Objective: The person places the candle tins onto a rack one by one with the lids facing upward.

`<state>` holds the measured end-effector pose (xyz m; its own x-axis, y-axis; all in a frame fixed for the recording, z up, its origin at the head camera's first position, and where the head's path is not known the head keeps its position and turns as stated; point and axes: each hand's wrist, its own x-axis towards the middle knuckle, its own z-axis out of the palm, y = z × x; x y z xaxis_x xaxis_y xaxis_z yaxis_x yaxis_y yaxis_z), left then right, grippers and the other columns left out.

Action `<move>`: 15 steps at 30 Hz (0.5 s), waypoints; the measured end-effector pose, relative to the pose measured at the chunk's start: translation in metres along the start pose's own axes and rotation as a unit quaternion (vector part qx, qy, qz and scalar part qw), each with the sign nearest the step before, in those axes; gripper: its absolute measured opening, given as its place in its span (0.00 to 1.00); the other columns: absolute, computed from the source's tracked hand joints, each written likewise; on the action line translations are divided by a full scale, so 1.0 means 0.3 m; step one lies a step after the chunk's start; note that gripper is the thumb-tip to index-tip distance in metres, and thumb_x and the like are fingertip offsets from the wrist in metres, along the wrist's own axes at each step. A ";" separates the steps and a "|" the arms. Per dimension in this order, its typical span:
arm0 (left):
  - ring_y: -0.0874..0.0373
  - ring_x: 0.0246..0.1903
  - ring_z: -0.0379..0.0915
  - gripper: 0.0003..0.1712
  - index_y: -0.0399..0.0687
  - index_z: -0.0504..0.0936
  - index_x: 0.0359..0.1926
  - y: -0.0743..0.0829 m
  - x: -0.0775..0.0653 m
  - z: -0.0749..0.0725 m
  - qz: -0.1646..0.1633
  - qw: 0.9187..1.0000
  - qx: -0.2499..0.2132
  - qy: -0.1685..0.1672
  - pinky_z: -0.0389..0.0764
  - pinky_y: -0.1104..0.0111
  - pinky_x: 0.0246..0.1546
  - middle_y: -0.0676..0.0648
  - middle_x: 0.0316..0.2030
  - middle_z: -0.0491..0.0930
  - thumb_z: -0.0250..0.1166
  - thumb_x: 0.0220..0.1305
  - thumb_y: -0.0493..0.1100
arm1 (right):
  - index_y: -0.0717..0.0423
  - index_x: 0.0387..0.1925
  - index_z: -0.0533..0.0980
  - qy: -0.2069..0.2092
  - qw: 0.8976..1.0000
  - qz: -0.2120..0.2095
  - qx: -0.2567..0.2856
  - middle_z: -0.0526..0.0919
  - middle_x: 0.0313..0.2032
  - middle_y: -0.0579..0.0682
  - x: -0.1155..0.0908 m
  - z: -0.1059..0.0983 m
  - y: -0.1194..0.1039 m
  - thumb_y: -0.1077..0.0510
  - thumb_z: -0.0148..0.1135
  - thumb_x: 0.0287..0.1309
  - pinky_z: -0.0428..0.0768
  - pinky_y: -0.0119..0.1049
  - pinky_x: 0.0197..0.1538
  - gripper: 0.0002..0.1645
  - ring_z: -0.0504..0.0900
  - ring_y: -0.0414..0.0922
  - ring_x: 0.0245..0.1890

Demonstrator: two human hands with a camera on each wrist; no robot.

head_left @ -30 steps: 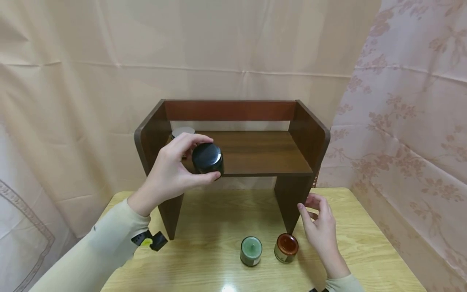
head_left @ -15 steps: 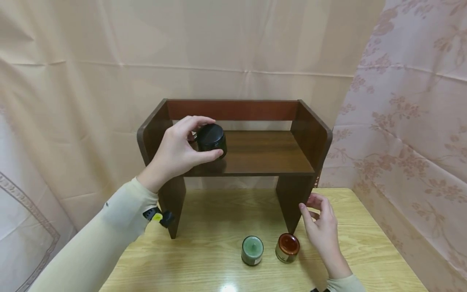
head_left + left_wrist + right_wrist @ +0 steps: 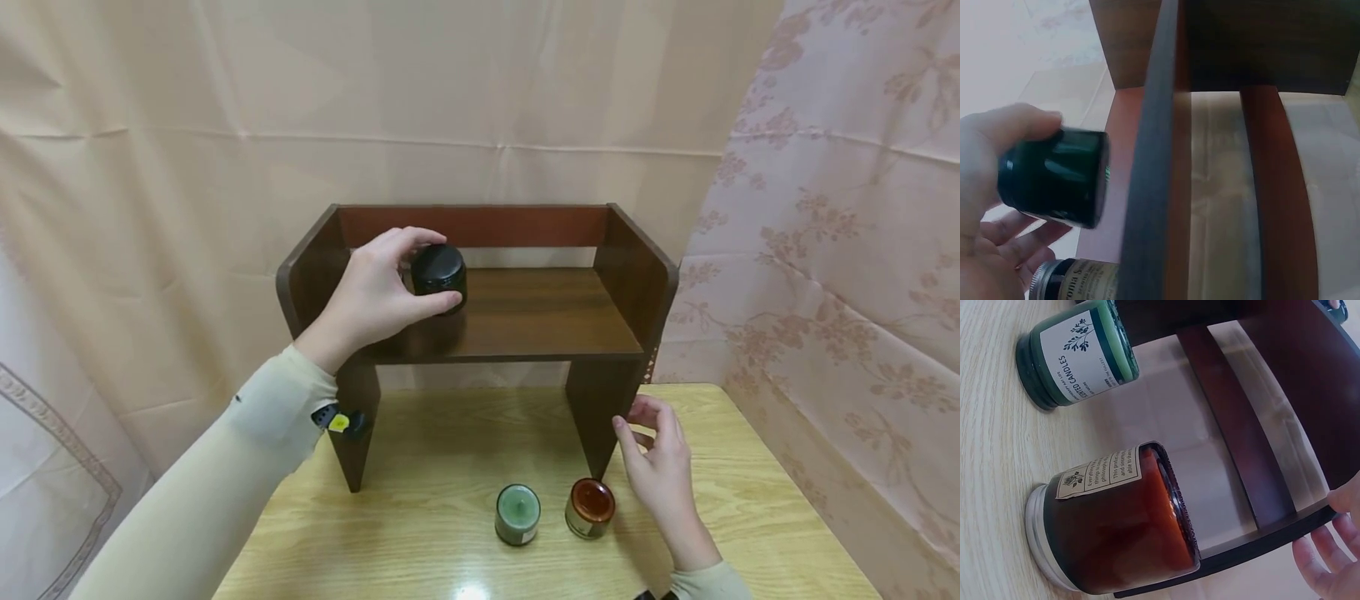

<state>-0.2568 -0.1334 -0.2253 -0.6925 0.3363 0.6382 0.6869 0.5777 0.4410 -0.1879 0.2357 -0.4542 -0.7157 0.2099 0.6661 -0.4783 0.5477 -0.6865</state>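
Observation:
My left hand (image 3: 375, 287) grips a dark green glass jar (image 3: 438, 271) with a black top, thumb on the near side and fingers round the back. The jar is upright, close over the left part of the brown wooden shelf's (image 3: 555, 308) upper board. Beside it in the left wrist view, a labelled jar with a silver lid (image 3: 1088, 279) stands on that board; my hand hides it from the head camera. My right hand (image 3: 660, 467) holds the front edge of the shelf's right side panel (image 3: 1260, 545) between thumb and fingers.
Before the shelf, a green candle (image 3: 517, 514) and an amber-brown glass candle (image 3: 590, 508) stand on the light wood table (image 3: 420, 533). The amber one is close to my right hand and the right panel's foot. Beige curtains (image 3: 480, 92) hang behind.
My left hand has carried the dark green jar forward from before the shelf's front edge to over the upper board, covering the pale-lidded jar seen earlier. The right hand has stayed on the panel.

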 end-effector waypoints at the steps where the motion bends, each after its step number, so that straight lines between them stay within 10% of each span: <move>1: 0.50 0.44 0.84 0.36 0.44 0.84 0.64 -0.001 0.007 0.001 -0.003 1.000 0.003 -0.003 0.86 0.56 0.44 0.44 0.52 0.84 0.87 0.55 0.45 | 0.72 0.58 0.74 0.003 1.000 -0.004 -0.002 0.82 0.47 0.62 -0.001 0.001 0.002 0.75 0.71 0.66 0.80 0.14 0.48 0.22 0.78 0.32 0.48; 15: 0.48 0.49 0.82 0.39 0.43 0.81 0.69 -0.011 0.051 0.004 -0.056 0.995 0.061 -0.053 0.83 0.52 0.53 0.43 0.56 0.85 0.83 0.60 0.51 | 0.72 0.56 0.74 0.005 1.000 0.001 -0.008 0.81 0.46 0.62 -0.002 0.000 0.005 0.76 0.72 0.64 0.80 0.14 0.46 0.22 0.79 0.31 0.47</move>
<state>-0.2699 -0.1294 -0.2178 -0.7875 0.3367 0.5162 0.5761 0.6998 0.4225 -0.1882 0.2364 -0.4556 -0.7123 0.2187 0.6669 -0.4684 0.5594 -0.6838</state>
